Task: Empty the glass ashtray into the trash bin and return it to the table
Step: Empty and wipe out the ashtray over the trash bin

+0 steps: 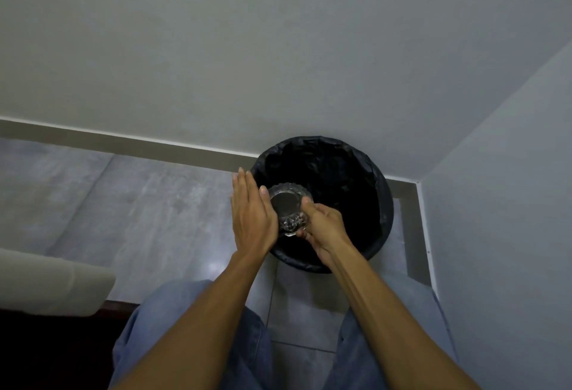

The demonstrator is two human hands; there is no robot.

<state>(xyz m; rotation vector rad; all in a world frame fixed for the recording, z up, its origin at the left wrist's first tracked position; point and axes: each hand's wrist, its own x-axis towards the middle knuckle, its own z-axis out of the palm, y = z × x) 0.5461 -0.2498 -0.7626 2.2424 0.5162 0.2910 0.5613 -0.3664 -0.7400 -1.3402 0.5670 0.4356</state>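
Observation:
The glass ashtray (288,207) is turned on its side over the near left part of the black-lined trash bin (376,200), with its base facing me. My right hand (323,225) grips its lower right rim. My left hand (252,216) lies flat with straight fingers against the ashtray's left side, palm touching the glass. The ashtray's inside is hidden from me. The table is out of view.
The bin stands on a grey tiled floor in a corner, with a wall behind it and another wall (501,172) to the right. A pale cushioned furniture edge (55,281) juts in at lower left. My jeans-clad legs (198,327) fill the bottom.

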